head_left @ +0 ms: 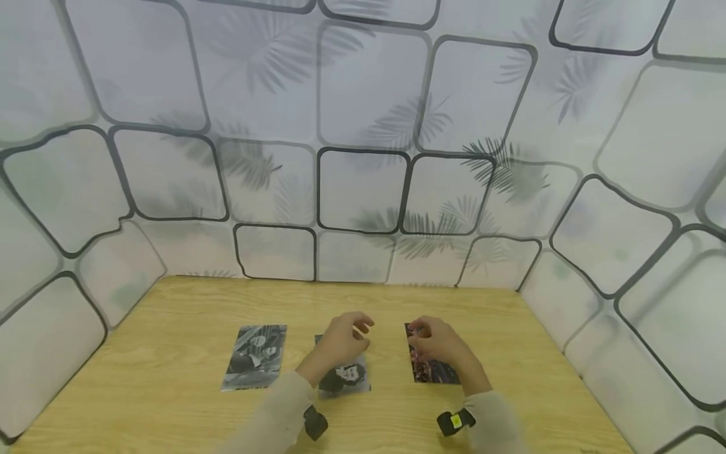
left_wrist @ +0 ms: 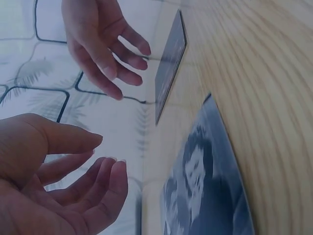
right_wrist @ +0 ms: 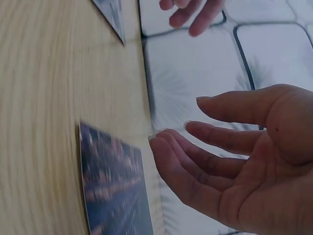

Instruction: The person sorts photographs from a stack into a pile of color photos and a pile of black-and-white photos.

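My left hand point(head_left: 342, 340) hovers over a black-and-white photo card point(head_left: 347, 380) with a dark-haired figure on it, the middle one of three. Its fingers are loosely bent and hold nothing; in the left wrist view a gap shows between that hand point(left_wrist: 73, 181) and the card point(left_wrist: 208, 191). Above the right-hand card, a dark coloured picture point(head_left: 433, 372) with many small lights, is my right hand point(head_left: 445, 345). The right wrist view shows its fingers point(right_wrist: 195, 169) relaxed and apart from the card point(right_wrist: 117, 186). Forearm and hand cover parts of both cards.
A third card point(head_left: 256, 358), black-and-white with figures on it, lies flat at the left on the wood-grain table point(head_left: 170, 353). White curtain-like walls point(head_left: 363, 189) with dark outlines and leaf prints enclose the table's back and sides. Dark straps point(head_left: 455, 421) sit on both wrists.
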The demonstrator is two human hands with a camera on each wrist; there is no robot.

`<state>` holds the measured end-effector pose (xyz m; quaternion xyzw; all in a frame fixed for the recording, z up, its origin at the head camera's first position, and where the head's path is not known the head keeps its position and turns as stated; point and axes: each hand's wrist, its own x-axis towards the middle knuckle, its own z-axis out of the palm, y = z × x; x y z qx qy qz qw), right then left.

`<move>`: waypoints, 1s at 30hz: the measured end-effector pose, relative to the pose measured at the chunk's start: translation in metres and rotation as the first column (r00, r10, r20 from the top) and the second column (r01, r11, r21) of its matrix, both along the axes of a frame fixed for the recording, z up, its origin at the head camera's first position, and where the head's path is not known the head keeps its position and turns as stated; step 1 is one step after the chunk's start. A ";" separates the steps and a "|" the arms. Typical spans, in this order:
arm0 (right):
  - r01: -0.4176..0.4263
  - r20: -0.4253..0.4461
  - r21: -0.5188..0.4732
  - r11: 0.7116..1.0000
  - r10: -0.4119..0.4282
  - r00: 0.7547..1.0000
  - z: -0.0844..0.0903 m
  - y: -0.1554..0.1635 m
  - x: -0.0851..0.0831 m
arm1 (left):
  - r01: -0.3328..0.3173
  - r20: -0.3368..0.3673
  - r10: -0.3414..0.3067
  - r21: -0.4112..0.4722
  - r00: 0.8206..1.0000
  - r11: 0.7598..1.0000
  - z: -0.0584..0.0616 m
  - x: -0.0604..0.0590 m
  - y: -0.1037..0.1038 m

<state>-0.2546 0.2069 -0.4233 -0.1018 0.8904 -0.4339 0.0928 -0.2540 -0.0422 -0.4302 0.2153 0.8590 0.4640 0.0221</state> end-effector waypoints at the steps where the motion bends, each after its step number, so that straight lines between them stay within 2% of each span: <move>1: -0.022 0.007 -0.017 1.000 0.022 1.000 0.000 -0.004 0.000 | -0.001 -0.005 0.001 -0.001 1.000 1.000 0.000 0.000 -0.005; 5: -0.071 0.040 -0.059 0.996 0.073 0.997 -0.004 -0.021 0.001 | -0.027 -0.017 0.026 -0.022 1.000 0.999 0.002 0.002 -0.022; 15: -0.116 0.037 -0.017 0.993 0.117 0.993 -0.016 -0.057 0.005 | -0.132 -0.020 0.131 -0.078 0.991 0.988 -0.005 0.009 -0.057; 19: -0.117 0.047 -0.023 0.993 0.118 0.992 -0.017 -0.066 0.004 | -0.154 0.029 0.158 -0.112 0.987 0.982 -0.008 0.012 -0.066; 24: -0.116 0.069 -0.069 0.991 0.120 0.990 -0.019 -0.072 0.004 | -0.187 0.096 0.207 -0.180 0.974 0.966 -0.007 0.016 -0.074; 30: -0.103 0.085 -0.096 0.990 0.111 0.990 -0.023 -0.076 0.003 | -0.218 0.110 0.249 -0.239 0.962 0.946 -0.007 0.021 -0.079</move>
